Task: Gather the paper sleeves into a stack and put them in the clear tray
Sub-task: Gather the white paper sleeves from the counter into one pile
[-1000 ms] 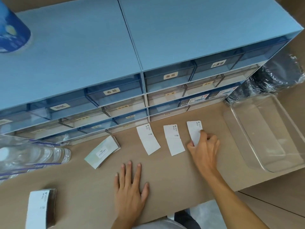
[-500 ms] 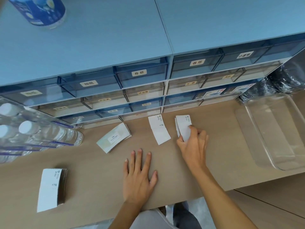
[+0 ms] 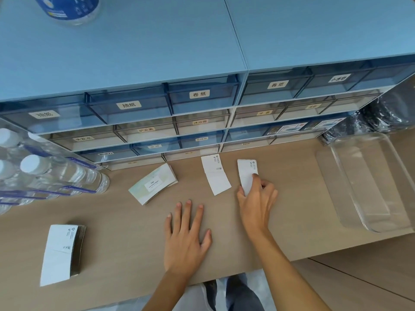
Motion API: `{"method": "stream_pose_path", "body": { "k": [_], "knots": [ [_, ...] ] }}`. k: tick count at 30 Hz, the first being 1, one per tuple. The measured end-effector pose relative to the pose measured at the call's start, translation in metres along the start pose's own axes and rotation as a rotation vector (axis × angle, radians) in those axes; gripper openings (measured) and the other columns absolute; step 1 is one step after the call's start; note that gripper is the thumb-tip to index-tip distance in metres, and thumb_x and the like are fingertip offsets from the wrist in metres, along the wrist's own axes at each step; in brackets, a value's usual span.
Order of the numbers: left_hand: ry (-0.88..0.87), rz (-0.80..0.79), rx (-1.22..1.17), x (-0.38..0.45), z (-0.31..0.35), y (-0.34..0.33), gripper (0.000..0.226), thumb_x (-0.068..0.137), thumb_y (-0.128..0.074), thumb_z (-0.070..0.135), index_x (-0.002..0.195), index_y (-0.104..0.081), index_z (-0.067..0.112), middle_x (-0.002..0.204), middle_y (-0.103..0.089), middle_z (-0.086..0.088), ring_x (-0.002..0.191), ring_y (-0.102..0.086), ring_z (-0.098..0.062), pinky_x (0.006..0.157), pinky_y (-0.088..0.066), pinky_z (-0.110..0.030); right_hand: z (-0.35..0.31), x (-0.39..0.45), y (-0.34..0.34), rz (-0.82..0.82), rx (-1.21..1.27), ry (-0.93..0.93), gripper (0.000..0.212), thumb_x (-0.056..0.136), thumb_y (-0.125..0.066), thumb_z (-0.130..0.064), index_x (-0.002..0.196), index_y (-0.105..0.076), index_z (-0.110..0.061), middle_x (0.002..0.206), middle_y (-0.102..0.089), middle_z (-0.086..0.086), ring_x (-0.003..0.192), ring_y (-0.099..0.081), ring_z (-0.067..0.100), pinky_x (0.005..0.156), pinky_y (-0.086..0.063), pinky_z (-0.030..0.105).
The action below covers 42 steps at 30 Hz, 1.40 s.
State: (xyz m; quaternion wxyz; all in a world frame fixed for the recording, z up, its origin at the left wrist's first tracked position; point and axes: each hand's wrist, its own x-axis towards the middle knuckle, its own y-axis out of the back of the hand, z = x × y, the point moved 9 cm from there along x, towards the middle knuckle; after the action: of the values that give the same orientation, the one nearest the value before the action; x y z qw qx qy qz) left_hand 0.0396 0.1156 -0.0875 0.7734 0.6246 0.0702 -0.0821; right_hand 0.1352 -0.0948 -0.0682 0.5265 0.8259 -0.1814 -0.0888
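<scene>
White paper sleeves lie scattered on the tan tabletop [image 3: 292, 221] before me. My right hand [image 3: 256, 205] pinches a small pile of sleeves [image 3: 247, 173] between thumb and fingers, its lower end lifted slightly off the surface; the edges show at least two sleeves together. Just left of it, one single sleeve [image 3: 215, 173] lies flat and apart from the pile. My left hand [image 3: 185, 236] rests palm down on the table with fingers spread, gripping nothing. Farther left, a fanned bundle of sleeves [image 3: 153, 186] with a printed label lies tilted, and a thick stack of sleeves [image 3: 60, 254] sits near the table's front left edge. The clear tray [image 3: 381, 223] stands at the right end of the table, well apart from my hands; no sleeves show through its walls. Behind the sleeves runs a blue drawer cabinet [image 3: 202, 102] with labelled fronts. Water bottles [image 3: 45, 176] in wrap lie at the left, and black plastic bags [image 3: 368, 122] sit behind the tray.
</scene>
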Motion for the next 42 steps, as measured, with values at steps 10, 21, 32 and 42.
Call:
{"method": "stream_pose_path", "body": {
  "k": [10,21,32,42],
  "knots": [
    [-0.016,0.043,0.006,0.000,0.000,0.003,0.065,0.087,-0.052,0.048,0.146,-0.044,0.022,0.155,-0.040,-0.012,0.143,-0.036,-0.037,0.112,-0.029,-0.054,-0.001,0.002,0.000,0.019,0.014,-0.029,0.052,0.064,-0.080,-0.018,0.112,-0.062,-0.007,0.093,-0.056,0.021,0.082,-0.050,0.038,0.074,-0.049,0.049],
    [-0.018,0.041,-0.013,0.000,-0.001,0.003,0.065,0.086,-0.053,0.048,0.145,-0.045,0.023,0.154,-0.041,-0.011,0.142,-0.037,-0.036,0.110,-0.033,-0.055,-0.072,-0.017,-0.016,-0.015,0.092,0.138,0.053,0.063,-0.080,-0.018,0.112,-0.063,-0.007,0.096,-0.055,0.020,0.084,-0.052,0.038,0.073,-0.052,0.046],
    [-0.020,0.048,-0.038,0.000,-0.001,0.002,0.062,0.087,-0.052,0.048,0.144,-0.047,0.023,0.155,-0.041,-0.009,0.144,-0.035,-0.033,0.112,-0.031,-0.054,-0.085,-0.017,-0.037,-0.036,0.008,0.196,0.052,0.069,-0.084,-0.018,0.114,-0.061,-0.006,0.109,-0.057,0.024,0.091,-0.053,0.041,0.078,-0.050,0.048],
    [-0.024,0.091,-0.055,-0.001,-0.001,0.004,0.059,0.087,-0.052,0.048,0.140,-0.051,0.021,0.154,-0.042,-0.008,0.145,-0.034,-0.031,0.112,-0.031,-0.053,-0.084,-0.019,-0.037,-0.122,0.055,0.302,0.053,0.060,-0.081,-0.011,0.110,-0.063,-0.004,0.097,-0.059,0.022,0.083,-0.053,0.040,0.070,-0.052,0.046]
  ]
}}
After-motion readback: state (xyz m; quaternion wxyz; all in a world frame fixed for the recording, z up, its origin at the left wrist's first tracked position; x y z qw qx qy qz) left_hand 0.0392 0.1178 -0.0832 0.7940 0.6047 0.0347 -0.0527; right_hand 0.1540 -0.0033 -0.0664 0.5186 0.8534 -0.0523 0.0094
